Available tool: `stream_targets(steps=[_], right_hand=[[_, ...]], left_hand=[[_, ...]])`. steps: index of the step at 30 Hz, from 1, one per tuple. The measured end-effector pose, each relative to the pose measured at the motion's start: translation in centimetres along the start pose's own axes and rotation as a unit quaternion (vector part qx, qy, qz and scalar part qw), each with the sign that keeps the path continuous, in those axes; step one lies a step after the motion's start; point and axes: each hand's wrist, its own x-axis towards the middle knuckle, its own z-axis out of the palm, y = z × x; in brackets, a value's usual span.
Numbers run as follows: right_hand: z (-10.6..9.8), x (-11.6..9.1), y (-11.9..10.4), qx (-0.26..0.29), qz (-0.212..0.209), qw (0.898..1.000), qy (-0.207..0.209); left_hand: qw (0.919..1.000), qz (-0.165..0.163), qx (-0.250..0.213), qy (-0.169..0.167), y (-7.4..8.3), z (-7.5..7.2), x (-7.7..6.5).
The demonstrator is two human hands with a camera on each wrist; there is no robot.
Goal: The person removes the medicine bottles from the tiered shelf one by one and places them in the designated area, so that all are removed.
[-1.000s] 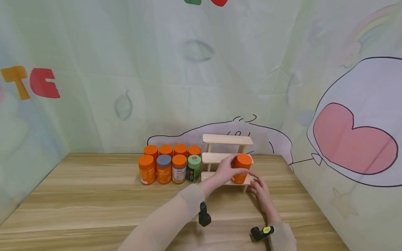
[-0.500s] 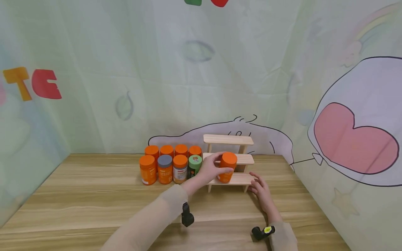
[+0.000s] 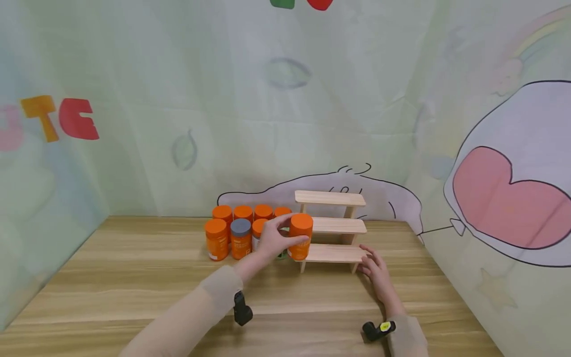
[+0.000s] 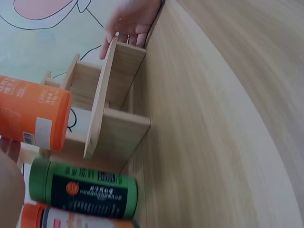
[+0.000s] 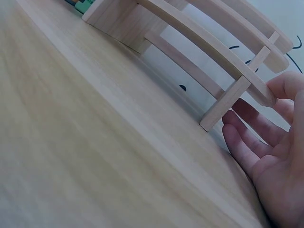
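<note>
My left hand (image 3: 273, 240) grips an orange supplement jar (image 3: 301, 225) with an orange lid, held upright at the left end of the small wooden shelf (image 3: 332, 254). In the left wrist view the jar's base (image 4: 59, 121) hangs apart from the lowest board, above the green jar (image 4: 83, 187). Thumb and fingers of my right hand (image 3: 378, 277) hold the right end of the lowest board, with bent fingertips (image 5: 232, 137) close by the shelf leg (image 5: 225, 104).
Left of the shelf stand two rows of jars, mostly orange, one with a grey lid (image 3: 241, 227). My left hand partly covers the nearest ones. The three-step shelf stands on the wood-grain table (image 3: 156, 277) before a printed cloth backdrop (image 3: 223, 124).
My left hand has carried the orange jar leftward, from the right end of the lowest board to past its left end. My right hand stays at the shelf's right end.
</note>
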Motion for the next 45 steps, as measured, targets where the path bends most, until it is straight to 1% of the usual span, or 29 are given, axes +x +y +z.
stream_targets(steps=[5,8,9,12,14,16,18,22,25,32,38,42,45], right_hand=[[-0.2,0.0,0.0,0.004,-0.002,1.0,0.001],[-0.2,-0.1,-0.1,0.002,-0.002,1.0,0.002],[-0.2,-0.1,-0.2,0.002,-0.001,1.0,0.002],[-0.1,0.0,-0.2,-0.001,0.003,1.0,-0.001],[-0.1,0.0,-0.2,0.0,0.005,1.0,-0.001],[-0.1,0.0,-0.1,0.001,0.006,1.0,-0.001],[-0.1,-0.1,-0.1,0.001,0.007,1.0,-0.001],[-0.1,-0.1,-0.2,0.0,0.006,1.0,0.0],[-0.1,-0.1,-0.2,0.0,0.007,1.0,-0.001],[0.0,-0.1,-0.4,0.001,0.011,1.0,-0.002],[0.0,0.0,-0.4,-0.001,0.007,1.0,0.0],[0.0,0.0,-0.3,-0.001,0.007,1.0,0.0],[0.0,0.0,-0.3,-0.001,0.007,1.0,-0.001]], left_hand=[[0.9998,0.021,0.002,0.007,0.0,-1.4,-0.6],[0.9992,0.035,0.014,0.016,-0.2,-2.2,-1.1],[0.9989,0.033,0.025,0.023,-0.4,-2.5,-1.2],[0.9985,0.019,0.037,0.037,-0.7,-3.1,-1.8],[0.9984,0.008,0.036,0.043,-1.0,-3.4,-2.2],[0.9987,0.006,0.026,0.043,-1.3,-3.6,-2.5],[0.9983,0.006,0.032,0.048,-1.7,-3.7,-2.8],[0.9964,0.005,0.058,0.061,-2.4,-3.8,-3.3],[0.9949,0.002,0.074,0.068,-2.6,-3.9,-3.6],[0.9943,-0.011,0.07,0.079,-3.1,-3.8,-4.2],[0.9936,-0.012,0.082,0.076,-4.1,-3.4,-4.6],[0.9934,-0.026,0.083,0.075,-4.5,-3.2,-4.9],[0.9936,-0.03,0.08,0.075,-4.7,-3.0,-4.9]])
